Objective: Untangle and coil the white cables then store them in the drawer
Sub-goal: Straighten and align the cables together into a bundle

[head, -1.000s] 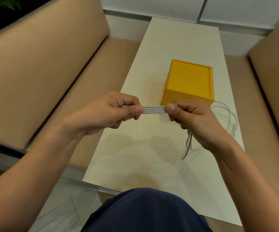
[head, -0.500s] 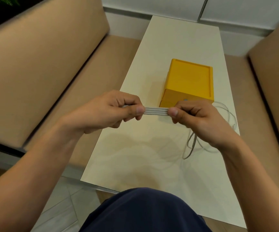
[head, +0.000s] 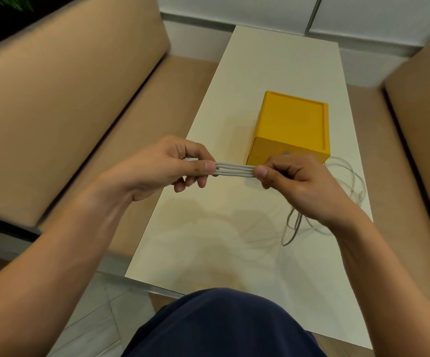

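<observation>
Left hand (head: 162, 166): mine, centre-left of frame, thumb and fingers pinched on one end of the cable bundle.
Cable bundle (head: 234, 170): white strands side by side, taut between my hands, above the bench (head: 280, 60).
Right hand (head: 301, 184): pinched on the other end.
Drawer box (head: 291, 127): yellow, centre-right, on bench.
Loose cable (head: 348, 181): right, looped on bench beside the box.

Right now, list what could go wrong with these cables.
1. The loose white cable loops trailing behind the right hand lie near the cream table's edge; they could slip off or snag.
2. The folded white strands between both hands' grip may spring apart if the left hand loosens.
</observation>
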### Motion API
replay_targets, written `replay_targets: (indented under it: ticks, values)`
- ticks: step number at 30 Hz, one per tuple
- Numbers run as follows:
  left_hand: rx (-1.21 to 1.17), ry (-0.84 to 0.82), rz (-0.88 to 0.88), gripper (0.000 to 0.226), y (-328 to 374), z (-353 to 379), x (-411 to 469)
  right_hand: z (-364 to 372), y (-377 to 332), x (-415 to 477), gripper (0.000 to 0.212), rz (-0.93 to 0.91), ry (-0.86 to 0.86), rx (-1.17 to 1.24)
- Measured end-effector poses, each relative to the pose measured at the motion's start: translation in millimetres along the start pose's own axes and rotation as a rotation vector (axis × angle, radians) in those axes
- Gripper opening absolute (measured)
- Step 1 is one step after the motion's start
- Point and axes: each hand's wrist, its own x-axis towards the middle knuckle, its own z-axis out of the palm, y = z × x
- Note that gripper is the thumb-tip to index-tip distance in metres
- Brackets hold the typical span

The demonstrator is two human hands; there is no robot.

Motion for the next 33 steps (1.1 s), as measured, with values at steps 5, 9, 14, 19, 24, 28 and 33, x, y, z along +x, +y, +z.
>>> replay_targets:
  ticks: [5, 9, 14, 19, 24, 28, 33]
  values:
    - [0.572, -0.106, -0.036, 0.013, 7, -1, 3, 9, 2, 5, 0.032, -0.052, -0.063, -0.108]
    - [0.745, -0.145, 0.142, 0.038, 21, 11, 10, 10, 2, 6, 0.032, -0.077, -0.062, -0.114]
    - [0.475, -0.279, 0.179, 0.026, 18, 30, 22, 2, 4, -1, 0.032, -0.054, -0.050, -0.090]
    - [0.163, -0.285, 0.071, 0.019, 11, 35, 25, 4, 7, -4, 0.030, -0.012, -0.081, -0.086]
    - [0.174, -0.263, 0.025, 0.020, 14, 31, 20, 2, 8, -2, 0.021, 0.100, -0.253, -0.049]
    - [0.191, -0.200, -0.013, 0.025, 20, 23, 13, -5, 12, -4, 0.020, 0.126, -0.254, 0.036]
    - [0.299, -0.114, -0.026, 0.028, 20, 21, 12, -4, 12, -6, 0.025, 0.110, -0.246, 0.207]
